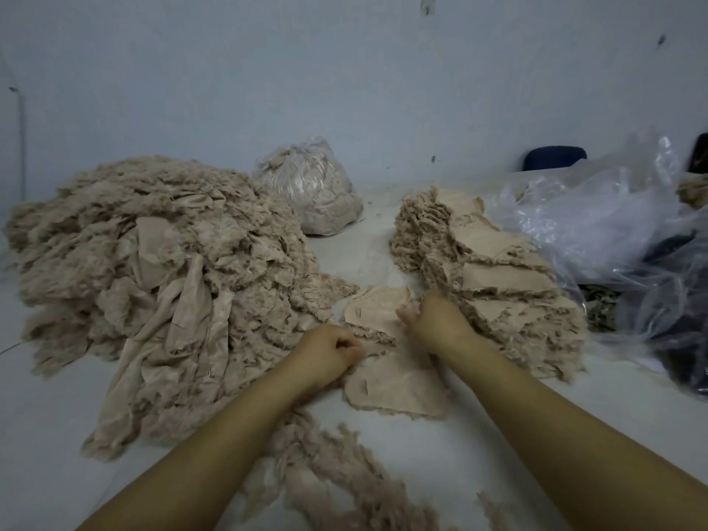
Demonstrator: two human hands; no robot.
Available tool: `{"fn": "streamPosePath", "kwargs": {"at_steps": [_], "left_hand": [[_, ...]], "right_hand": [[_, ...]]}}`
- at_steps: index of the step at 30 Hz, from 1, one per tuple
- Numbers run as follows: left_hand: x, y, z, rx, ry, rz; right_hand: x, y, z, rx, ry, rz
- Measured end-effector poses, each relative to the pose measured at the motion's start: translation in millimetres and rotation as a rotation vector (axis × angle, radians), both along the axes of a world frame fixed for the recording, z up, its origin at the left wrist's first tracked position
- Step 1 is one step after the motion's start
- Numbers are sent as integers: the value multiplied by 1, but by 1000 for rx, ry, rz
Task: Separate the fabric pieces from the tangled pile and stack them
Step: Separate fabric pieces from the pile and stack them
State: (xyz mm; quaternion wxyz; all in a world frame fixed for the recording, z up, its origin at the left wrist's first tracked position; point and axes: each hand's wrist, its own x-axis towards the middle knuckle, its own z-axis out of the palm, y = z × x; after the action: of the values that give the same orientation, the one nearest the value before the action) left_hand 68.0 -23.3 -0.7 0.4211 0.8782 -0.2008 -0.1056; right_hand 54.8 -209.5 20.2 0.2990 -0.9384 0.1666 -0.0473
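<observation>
Two hands working between heaps: left hand (332,352) clenching a frayed beige fabric piece (396,389) on the white table (46,435), right hand (435,320) seemingly pinching another piece (377,308), grip partly hidden. Sitting between tangled pile (153,270) and leaning stack (494,277). Possibly risking snagged fringes dragging extra pieces, or toppling that stack. Showing no readable labels or writing.

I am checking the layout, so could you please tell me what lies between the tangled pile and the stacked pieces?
In the head view, bare table, then nearer, flat fabric pieces.

Pale blue wall (344,70), white tabletop (57,435), dim light
</observation>
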Motion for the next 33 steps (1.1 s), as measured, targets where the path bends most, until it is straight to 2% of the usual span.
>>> {"fn": "streamPosePath", "kwargs": {"at_steps": [3, 5, 8, 10, 12, 15, 17, 19, 21, 23, 25, 26, 28, 29, 30, 33], "left_hand": [[5, -8, 5, -262, 232, 173], [11, -10, 10, -388, 293, 287], [19, -13, 19, -585, 499, 380], [20, -16, 24, -664, 721, 339], [22, -20, 27, -847, 862, 282], [23, -23, 30, -1042, 773, 312], [21, -19, 29, -1014, 664, 332], [14, -13, 22, -893, 561, 296], [3, -8, 10, -629, 395, 223], [-5, -6, -6, -316, 143, 161], [-9, -6, -15, -136, -73, 95], [-10, -4, -17, -87, -143, 65], [-11, -3, -19, -38, -204, 33], [-13, -2, -19, -28, -213, 27], [-14, -2, -20, -20, -215, 21], [-16, -2, -19, -7, -182, -11]], "right_hand": [[12, 3, -6, -41, 26, -28], [15, 5, -4, -34, -168, 24], [16, 15, 12, 299, -426, 102], [15, 20, 25, 569, -452, 111], [11, 21, 34, 771, -401, 114], [-5, 14, 36, 934, -302, 95], [-22, 5, 28, 858, -281, 44], [-42, -4, 15, 728, -280, 18], [-60, -10, 0, 613, -216, 51], [-75, -14, -11, 499, -36, 119], [-79, -16, -14, 311, 59, 164], [-79, -16, -13, 161, 34, 173], [-79, -11, -10, -104, -97, 200], [-79, -7, -9, -158, -127, 242], [-79, -3, -8, -190, -101, 290], [-75, 1, -2, -237, 155, 313]]}}
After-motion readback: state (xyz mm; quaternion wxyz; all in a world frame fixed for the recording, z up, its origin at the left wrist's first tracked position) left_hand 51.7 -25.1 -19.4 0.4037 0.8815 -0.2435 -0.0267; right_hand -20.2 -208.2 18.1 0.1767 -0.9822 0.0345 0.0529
